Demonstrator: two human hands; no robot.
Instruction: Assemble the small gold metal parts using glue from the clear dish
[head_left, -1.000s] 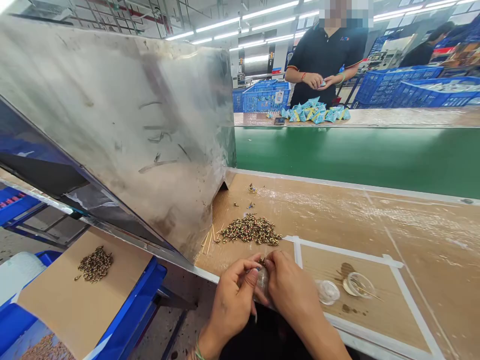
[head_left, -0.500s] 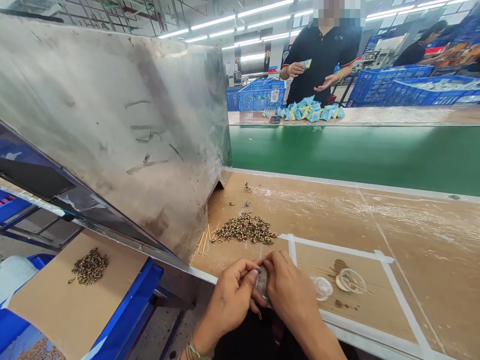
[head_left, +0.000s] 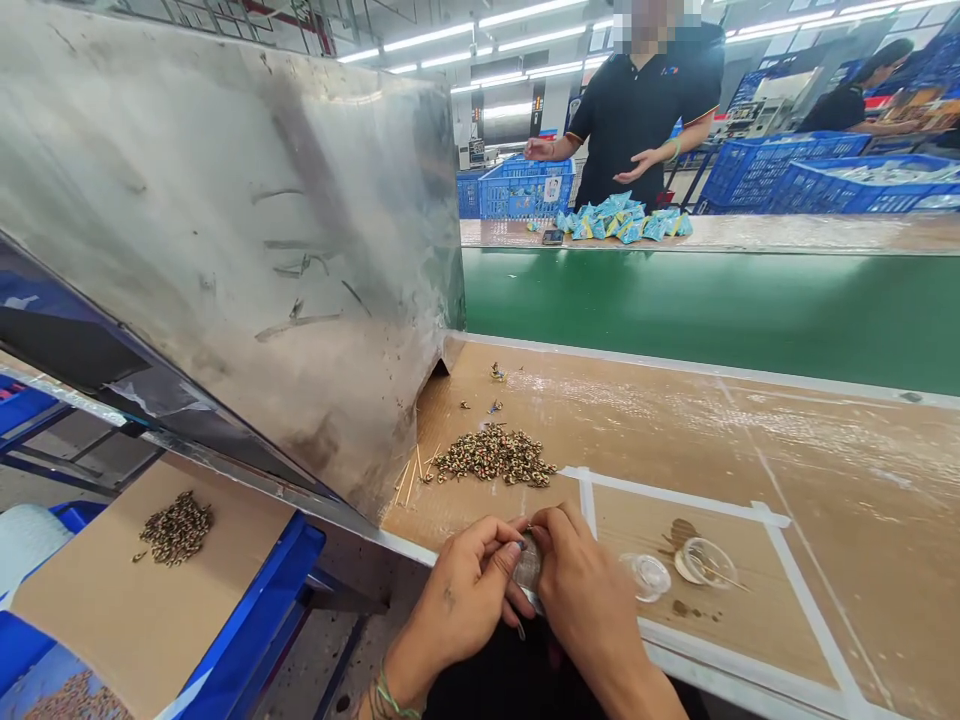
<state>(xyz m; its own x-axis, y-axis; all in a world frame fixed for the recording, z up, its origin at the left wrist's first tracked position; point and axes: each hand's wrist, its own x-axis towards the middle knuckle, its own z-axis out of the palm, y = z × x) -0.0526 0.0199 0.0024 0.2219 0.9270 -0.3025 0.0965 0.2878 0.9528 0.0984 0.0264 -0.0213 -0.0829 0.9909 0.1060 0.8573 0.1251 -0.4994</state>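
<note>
Co-worker's R hand [head_left: 550, 149] had swung out twd the blue basket [head_left: 517, 190]; half a sec earlier it held a packet up at chest ht. Wearer's hands had barely shifted, close tog. at the near table edge. L hand [head_left: 472, 580] had fingers curled in, almost no gap, round a clear plastic piece [head_left: 528, 567], partly hidden. R hand [head_left: 581, 575] had thumb & forefinger pinched tight on a small dark part [head_left: 530, 527], mostly covered, so couldn't tell its shape. Just beyond, on the table [head_left: 840, 480], lay a heap of small metallic parts [head_left: 495, 455], w/ thin sticks [head_left: 409, 480] at its L side, next to the metal panel [head_left: 247, 240]. To the R, inside white tape [head_left: 675, 492], sat a clear lid-like piece [head_left: 649, 578] & an open cup [head_left: 705, 563] w/ a stick in it, near brown stains [head_left: 682, 530]. 2nd heap [head_left: 176, 528] lay on cardboard [head_left: 97, 610], far L.
</note>
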